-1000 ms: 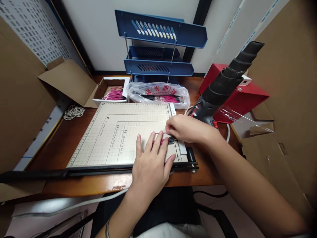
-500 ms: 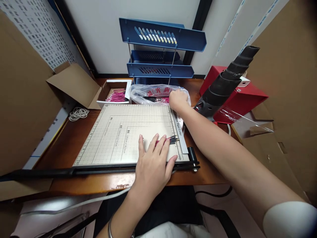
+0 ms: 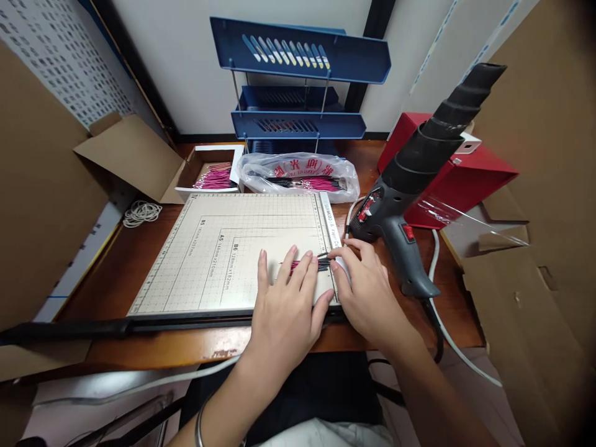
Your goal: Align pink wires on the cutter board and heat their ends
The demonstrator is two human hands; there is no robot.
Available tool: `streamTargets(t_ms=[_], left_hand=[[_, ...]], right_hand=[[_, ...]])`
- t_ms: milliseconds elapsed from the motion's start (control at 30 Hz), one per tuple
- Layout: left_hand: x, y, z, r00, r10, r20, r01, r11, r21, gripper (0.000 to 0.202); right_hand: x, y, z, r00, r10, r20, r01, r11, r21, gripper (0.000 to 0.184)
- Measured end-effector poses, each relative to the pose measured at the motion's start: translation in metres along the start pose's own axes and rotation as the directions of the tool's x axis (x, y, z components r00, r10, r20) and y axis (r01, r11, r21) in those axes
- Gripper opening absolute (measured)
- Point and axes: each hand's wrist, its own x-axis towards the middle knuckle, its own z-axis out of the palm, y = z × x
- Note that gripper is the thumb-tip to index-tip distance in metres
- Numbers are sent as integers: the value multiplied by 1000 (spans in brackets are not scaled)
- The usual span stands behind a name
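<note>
My left hand lies flat with fingers spread on the paper cutter board, pressing down a small row of pink and black wires. My right hand rests at the board's right edge. Its fingers are stretched toward the black wire ends and touch them, and nothing is gripped in it. The cutter's long black arm lies along the board's near edge.
A black heat gun stands right of the board, with a red box behind it. A plastic bag of wires, a carton of pink wires, a blue tray rack and rubber bands sit behind the board. Cardboard walls flank both sides.
My right hand came back from the plastic bag at the rear to the wire ends at the board's right edge. The left hand has stayed pressed on the wires.
</note>
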Motion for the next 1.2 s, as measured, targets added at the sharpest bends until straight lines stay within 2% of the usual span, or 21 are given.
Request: streamTargets(t_ms=[133, 267, 533, 767, 1000, 1200], left_hand=[[0, 2, -3, 1000, -8, 7, 8, 1000, 7, 45], [-2, 6, -5, 1000, -8, 19, 8, 1000, 24, 45], [6, 6, -8, 995, 20, 95, -26, 997, 66, 51], [1, 9, -9, 998, 27, 63, -30, 998, 49, 47], [4, 3, -9, 997, 38, 74, -41, 998, 38, 47], [-2, 6, -11, 999, 4, 34, -5, 999, 31, 44]], right_hand=[[0, 4, 9, 999, 14, -44, -9, 992, 126, 22], [0, 5, 12, 989, 13, -145, 14, 983, 183, 17], [-6, 7, 14, 950, -76, -302, 120, 984, 130, 18], [-6, 8, 17, 949, -75, -307, 118, 985, 125, 19], [-6, 10, 19, 940, -111, -324, 151, 983, 102, 20], [-7, 9, 18, 925, -141, -354, 184, 979, 89, 19]])
